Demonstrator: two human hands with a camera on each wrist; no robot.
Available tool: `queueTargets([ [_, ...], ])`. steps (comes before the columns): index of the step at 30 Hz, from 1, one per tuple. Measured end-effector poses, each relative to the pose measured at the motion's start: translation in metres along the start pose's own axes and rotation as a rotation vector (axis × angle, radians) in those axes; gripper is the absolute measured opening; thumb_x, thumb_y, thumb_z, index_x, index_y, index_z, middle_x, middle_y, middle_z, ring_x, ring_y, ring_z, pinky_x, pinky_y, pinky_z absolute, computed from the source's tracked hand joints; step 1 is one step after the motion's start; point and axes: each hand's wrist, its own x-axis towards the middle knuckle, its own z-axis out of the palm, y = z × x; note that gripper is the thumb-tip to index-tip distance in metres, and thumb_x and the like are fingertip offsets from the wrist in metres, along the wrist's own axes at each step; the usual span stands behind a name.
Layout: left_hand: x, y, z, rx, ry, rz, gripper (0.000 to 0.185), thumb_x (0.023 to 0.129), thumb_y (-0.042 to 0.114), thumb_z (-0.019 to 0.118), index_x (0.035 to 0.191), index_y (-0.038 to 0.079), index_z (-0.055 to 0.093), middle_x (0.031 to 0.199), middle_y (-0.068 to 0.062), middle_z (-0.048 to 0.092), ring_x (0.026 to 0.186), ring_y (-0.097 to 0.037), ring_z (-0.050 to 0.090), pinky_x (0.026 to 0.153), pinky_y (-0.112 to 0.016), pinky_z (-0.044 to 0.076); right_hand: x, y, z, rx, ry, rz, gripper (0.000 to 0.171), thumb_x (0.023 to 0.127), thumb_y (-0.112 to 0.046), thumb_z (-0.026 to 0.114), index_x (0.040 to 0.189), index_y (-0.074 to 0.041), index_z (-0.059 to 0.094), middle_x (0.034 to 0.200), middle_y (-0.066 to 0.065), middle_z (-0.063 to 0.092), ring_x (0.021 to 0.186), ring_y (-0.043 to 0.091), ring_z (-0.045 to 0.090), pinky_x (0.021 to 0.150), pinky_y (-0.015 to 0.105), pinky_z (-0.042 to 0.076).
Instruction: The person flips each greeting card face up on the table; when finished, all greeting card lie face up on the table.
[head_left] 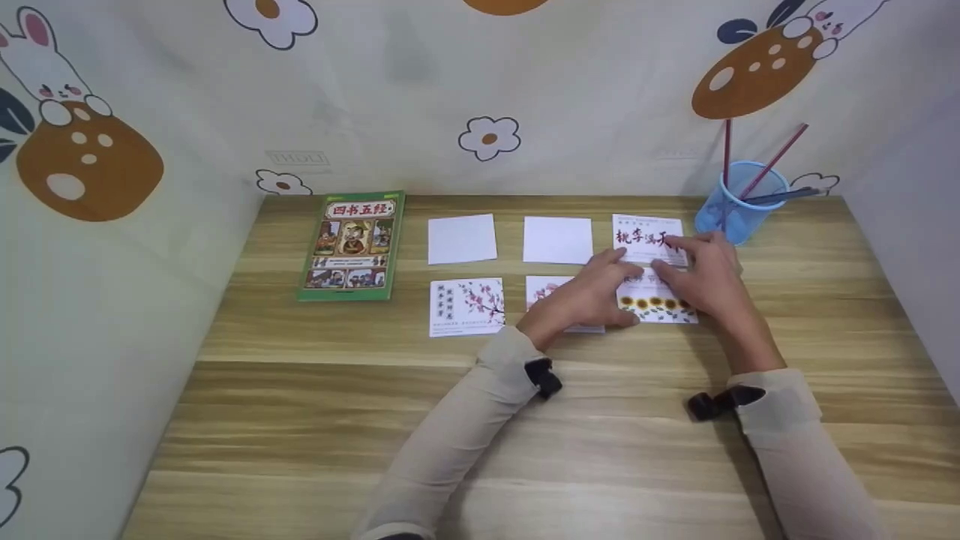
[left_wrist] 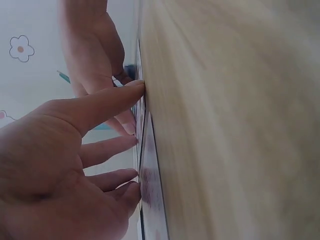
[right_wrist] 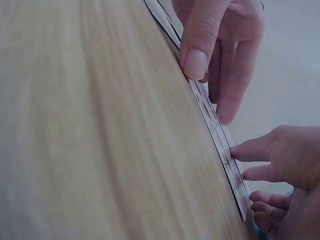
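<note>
Left hand (head_left: 589,296) and right hand (head_left: 709,277) at the sunflower card (head_left: 656,309)

At the far left of the table (head_left: 315,420) lies a green book (head_left: 352,246). To its right are six cards in two rows. First come a blank-faced card (head_left: 462,239) on the far side and a blossom card (head_left: 466,307) on the near side; next, another white card (head_left: 557,240) with a pink-flower card (head_left: 544,289) nearer, partly under the left arm. The left hand is spread wide, holding nothing, its thumb at the sunflower card's near left edge. That card ends the near row on the right, with a lettered card (head_left: 643,237) just beyond it. The right hand, also spread without gripping, rests fingers on the lettered card, thumb by the sunflower card's far edge. Farther right stands a blue cup (head_left: 750,219) of pencils (head_left: 727,154).
</note>
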Motion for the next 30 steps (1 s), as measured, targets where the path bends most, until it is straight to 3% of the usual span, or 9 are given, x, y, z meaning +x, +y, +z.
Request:
queueTargets([
  [4, -0.002, -0.004, -0.006, -0.055, 0.074, 0.031, 0.070, 0.099, 0.030, 0.079, 0.161, 0.014, 0.050, 0.179, -0.013, 0.028, 0.168, -0.027, 0.023, 0.137, -0.037, 0.021, 0.001, -0.003, 0.001, 0.012, 0.036, -0.025, 0.057, 0.105, -0.036, 0.069, 0.153, -0.006, 0.061, 0.148, 0.033, 0.046, 0.136, 0.049, 0.042, 0.110, 0.064, 0.035],
  [8, -0.009, -0.011, -0.015, -0.108, 0.132, 0.014, 0.064, 0.103, 0.030, 0.074, 0.161, 0.016, 0.051, 0.177, -0.013, 0.033, 0.166, -0.029, 0.029, 0.137, -0.041, 0.024, 0.001, -0.008, 0.007, 0.049, 0.112, -0.072, 0.051, 0.106, -0.032, 0.066, 0.149, -0.004, 0.064, 0.132, 0.029, 0.055, 0.119, 0.041, 0.050, 0.098, 0.055, 0.038],
  [13, -0.023, -0.026, -0.026, -0.125, 0.195, -0.027, 0.060, 0.104, 0.030, 0.073, 0.159, 0.016, 0.053, 0.175, -0.013, 0.037, 0.166, -0.030, 0.029, 0.137, -0.044, 0.024, 0.000, -0.023, 0.020, 0.103, 0.159, -0.189, 0.039, 0.105, -0.021, 0.068, 0.138, -0.001, 0.071, 0.130, 0.028, 0.062, 0.118, 0.042, 0.056, 0.101, 0.055, 0.043],
  [17, -0.037, -0.038, -0.032, -0.115, 0.257, -0.094, 0.055, 0.104, 0.029, 0.073, 0.155, 0.017, 0.057, 0.175, -0.011, 0.038, 0.165, -0.029, 0.028, 0.137, -0.045, 0.024, 0.000, -0.041, 0.034, 0.139, 0.109, -0.273, 0.036, 0.103, -0.018, 0.071, 0.135, -0.001, 0.073, 0.136, 0.027, 0.062, 0.129, 0.044, 0.055, 0.112, 0.062, 0.042],
  [21, -0.050, -0.052, -0.038, -0.102, 0.302, -0.146, 0.054, 0.104, 0.029, 0.073, 0.154, 0.017, 0.059, 0.173, -0.010, 0.041, 0.163, -0.030, 0.031, 0.136, -0.047, 0.028, 0.002, -0.061, 0.049, 0.147, 0.065, -0.332, 0.038, 0.102, -0.016, 0.072, 0.135, 0.001, 0.071, 0.142, 0.029, 0.060, 0.139, 0.047, 0.051, 0.124, 0.065, 0.034],
  [30, -0.069, -0.079, -0.052, -0.087, 0.364, -0.250, 0.051, 0.103, 0.026, 0.073, 0.150, 0.014, 0.061, 0.165, -0.011, 0.051, 0.155, -0.036, 0.039, 0.130, -0.048, 0.036, -0.004, -0.110, 0.079, 0.052, -0.139, -0.396, 0.060, 0.103, -0.032, 0.072, 0.154, -0.004, 0.058, 0.171, 0.028, 0.038, 0.161, 0.047, 0.030, 0.133, 0.065, 0.025],
])
